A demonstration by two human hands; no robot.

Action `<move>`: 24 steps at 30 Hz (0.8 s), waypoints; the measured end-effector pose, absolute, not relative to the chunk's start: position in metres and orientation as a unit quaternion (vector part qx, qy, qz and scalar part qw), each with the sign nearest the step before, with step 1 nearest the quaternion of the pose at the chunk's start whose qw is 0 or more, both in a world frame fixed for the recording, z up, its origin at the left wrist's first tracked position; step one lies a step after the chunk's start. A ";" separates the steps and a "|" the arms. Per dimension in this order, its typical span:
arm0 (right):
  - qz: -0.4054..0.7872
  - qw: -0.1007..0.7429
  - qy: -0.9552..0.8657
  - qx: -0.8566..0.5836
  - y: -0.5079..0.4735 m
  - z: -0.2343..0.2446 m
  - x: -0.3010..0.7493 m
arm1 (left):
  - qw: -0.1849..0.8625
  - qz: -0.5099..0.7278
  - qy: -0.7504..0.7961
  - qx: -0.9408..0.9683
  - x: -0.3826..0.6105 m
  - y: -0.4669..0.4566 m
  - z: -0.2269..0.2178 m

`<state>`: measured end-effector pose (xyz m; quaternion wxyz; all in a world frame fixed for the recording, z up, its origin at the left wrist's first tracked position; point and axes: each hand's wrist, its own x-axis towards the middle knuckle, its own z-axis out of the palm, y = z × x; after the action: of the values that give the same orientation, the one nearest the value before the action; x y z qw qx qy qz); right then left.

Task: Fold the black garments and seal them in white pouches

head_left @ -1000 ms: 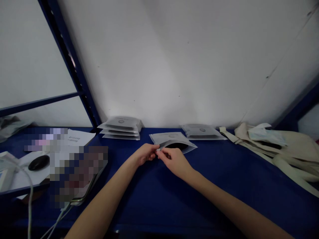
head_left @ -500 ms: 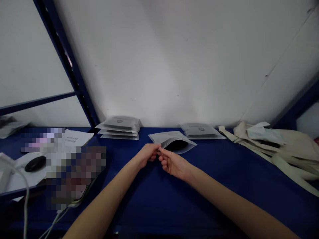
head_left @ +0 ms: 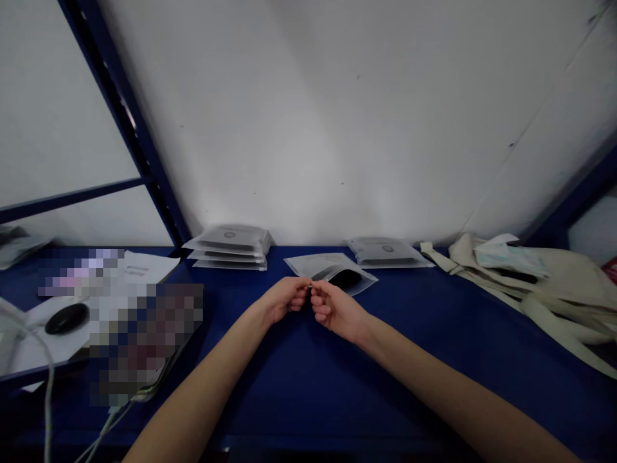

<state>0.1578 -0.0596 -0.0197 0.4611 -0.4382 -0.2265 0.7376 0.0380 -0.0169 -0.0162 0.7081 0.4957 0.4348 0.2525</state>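
Observation:
A frosted zip bag [head_left: 315,262] with something black inside lies on the blue table, its mouth facing me and gaping on the right side. At the left part of that mouth, my left hand [head_left: 285,299] pinches the near edge between thumb and finger. My right hand [head_left: 339,313] is closed on the same edge, its fingertips touching those of the left. Whatever small part of the closure sits between the fingertips is hidden. Behind to the left is a stack of similar filled bags [head_left: 229,239], and another filled bag [head_left: 389,252] lies behind to the right.
On the right lies a beige cloth bag [head_left: 569,276] with straps and a plastic packet [head_left: 511,258] on it. To the left are papers [head_left: 149,267], a black computer mouse [head_left: 67,319], a blurred-out item and white cables [head_left: 49,386]. A white wall [head_left: 308,128] rises behind the table.
Both hands have shifted slightly right along the bag's mouth, still pinched together. The gap in the mouth now looks narrower. The view has moved very slightly.

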 end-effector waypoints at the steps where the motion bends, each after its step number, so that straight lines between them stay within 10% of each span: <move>1: 0.736 0.464 -0.227 -0.437 -0.059 -0.020 0.159 | 0.709 0.258 0.435 0.492 0.038 -0.017 -0.015; 24: 0.545 0.611 -0.237 -0.523 -0.035 -0.013 0.215 | 0.752 0.405 0.416 0.312 0.000 0.012 -0.015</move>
<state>0.2154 -0.0350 -0.0132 0.6108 -0.5230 -0.2370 0.5451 0.0001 0.0123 -0.0151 0.7519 0.3116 0.4165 0.4050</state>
